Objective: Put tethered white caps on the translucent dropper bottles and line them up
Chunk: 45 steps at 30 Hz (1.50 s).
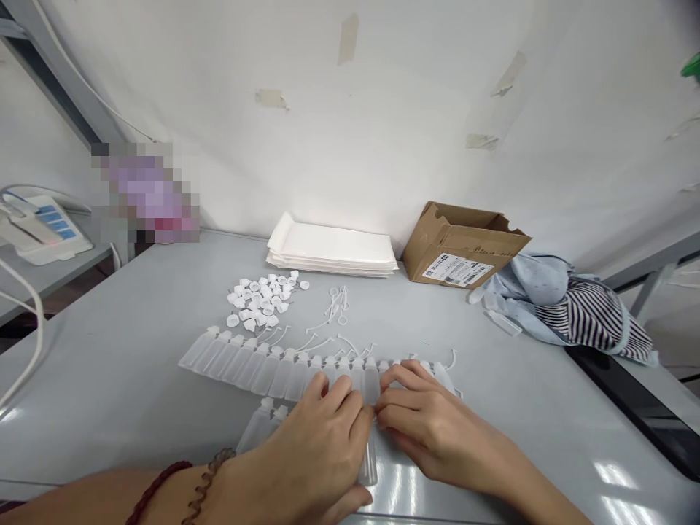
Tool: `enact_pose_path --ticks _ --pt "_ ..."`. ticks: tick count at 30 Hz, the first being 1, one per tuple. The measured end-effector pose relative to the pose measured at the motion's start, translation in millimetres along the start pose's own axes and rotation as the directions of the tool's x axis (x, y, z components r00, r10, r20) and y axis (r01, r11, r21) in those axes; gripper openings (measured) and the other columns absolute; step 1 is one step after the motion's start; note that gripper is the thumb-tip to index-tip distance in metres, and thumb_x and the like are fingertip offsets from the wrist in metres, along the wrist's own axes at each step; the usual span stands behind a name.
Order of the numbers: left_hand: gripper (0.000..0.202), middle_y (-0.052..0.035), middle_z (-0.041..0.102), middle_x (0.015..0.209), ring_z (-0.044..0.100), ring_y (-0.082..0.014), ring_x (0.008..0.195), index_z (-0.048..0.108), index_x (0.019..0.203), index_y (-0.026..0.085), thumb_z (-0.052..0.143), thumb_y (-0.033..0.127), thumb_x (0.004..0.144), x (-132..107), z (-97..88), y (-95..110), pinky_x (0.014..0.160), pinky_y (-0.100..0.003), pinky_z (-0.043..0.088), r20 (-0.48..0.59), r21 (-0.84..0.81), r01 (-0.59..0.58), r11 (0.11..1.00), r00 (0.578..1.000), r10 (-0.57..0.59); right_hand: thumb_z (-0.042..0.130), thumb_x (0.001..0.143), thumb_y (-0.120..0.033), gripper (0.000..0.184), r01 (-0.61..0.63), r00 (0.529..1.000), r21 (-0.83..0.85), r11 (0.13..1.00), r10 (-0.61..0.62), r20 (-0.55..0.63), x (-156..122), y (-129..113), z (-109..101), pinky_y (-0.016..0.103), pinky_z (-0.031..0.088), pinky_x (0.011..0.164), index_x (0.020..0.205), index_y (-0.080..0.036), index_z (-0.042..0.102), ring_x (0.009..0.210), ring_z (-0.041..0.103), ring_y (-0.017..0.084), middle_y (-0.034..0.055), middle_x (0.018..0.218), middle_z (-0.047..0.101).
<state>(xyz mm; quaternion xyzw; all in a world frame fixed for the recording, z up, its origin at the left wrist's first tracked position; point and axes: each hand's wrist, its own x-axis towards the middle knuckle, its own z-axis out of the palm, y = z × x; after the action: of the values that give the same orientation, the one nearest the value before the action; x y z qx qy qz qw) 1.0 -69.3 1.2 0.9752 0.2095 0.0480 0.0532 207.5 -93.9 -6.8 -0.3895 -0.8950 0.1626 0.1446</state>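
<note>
A row of translucent plastic squeeze bottles lies side by side across the table, necks pointing away from me. Thin white strap pieces stick out beyond several necks. My left hand is closed around a single bottle, whose rounded bottom shows under the fingers. Against its upper end, my right hand has bent fingers pressed together, close to the row; what they pinch is hidden. More bottles lie partly behind my left hand. Beyond the row sits a pile of white caps, beside a few loose looped straps.
A stack of white padded envelopes and an open cardboard box stand along the wall. To the right are bundled cloth, a small loose bottle and a long black object. A white device rests at far left.
</note>
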Motion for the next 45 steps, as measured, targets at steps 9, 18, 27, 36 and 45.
enact_pose_path --ticks 9,18,27,36,45 --pt "0.023 -0.0051 0.063 0.084 0.051 -0.0244 0.081 0.061 0.088 0.016 0.066 0.037 0.083 -2 1.5 5 0.072 -0.039 0.041 0.023 -0.004 0.005 1.000 1.000 -0.005 0.043 0.088 -0.002 0.023 -0.017 1.000 -0.039 0.999 0.018 0.018 0 -1 -1 0.036 0.037 0.082 0.076 -0.017 0.057 0.088 0.051 0.019 0.0023 0.074 0.061" --pt "0.025 -0.0046 0.064 0.087 0.052 -0.0254 0.085 0.060 0.086 0.017 0.071 0.037 0.079 -4 -2.2 4 0.077 -0.041 0.042 0.007 -0.181 0.043 0.983 0.999 -0.042 0.046 0.092 -0.010 0.020 -0.004 1.000 -0.063 0.998 0.005 0.009 -2 2 1 0.037 0.037 0.084 0.078 -0.017 0.057 0.087 0.051 0.018 0.0018 0.074 0.062" --pt "0.006 0.0005 0.056 0.074 0.049 -0.0188 0.077 0.053 0.081 0.018 0.052 0.017 0.086 5 -5.8 -25 0.073 -0.036 0.038 -0.197 -0.466 0.108 0.878 0.955 -0.222 0.058 0.088 -0.015 0.009 0.049 0.994 0.152 0.987 -0.033 -0.105 2 3 -10 0.035 0.042 0.076 0.080 -0.017 0.061 0.084 0.054 0.019 0.0024 0.074 0.065" --pt "0.016 -0.0008 0.060 0.072 0.052 -0.0208 0.077 0.055 0.075 0.021 0.042 0.021 0.085 16 -9.6 -79 0.071 -0.035 0.041 -0.329 -0.406 0.340 0.848 0.811 -0.483 0.056 0.089 -0.017 0.011 -0.099 0.831 0.090 0.991 0.132 -0.541 -2 44 -31 0.034 0.049 0.071 0.079 -0.021 0.060 0.073 0.059 0.018 0.0025 0.074 0.067" --pt "0.023 -0.0074 0.066 0.091 0.051 -0.0270 0.093 0.063 0.090 0.018 0.040 0.024 0.088 18 6.1 -112 0.078 -0.041 0.041 -0.300 -0.260 0.350 0.900 0.857 -0.420 0.050 0.085 -0.031 0.016 -0.607 0.656 -0.181 0.774 0.359 -0.664 -32 128 -45 0.045 0.047 0.080 0.084 -0.020 0.061 0.088 0.061 0.028 0.0098 0.088 0.069"
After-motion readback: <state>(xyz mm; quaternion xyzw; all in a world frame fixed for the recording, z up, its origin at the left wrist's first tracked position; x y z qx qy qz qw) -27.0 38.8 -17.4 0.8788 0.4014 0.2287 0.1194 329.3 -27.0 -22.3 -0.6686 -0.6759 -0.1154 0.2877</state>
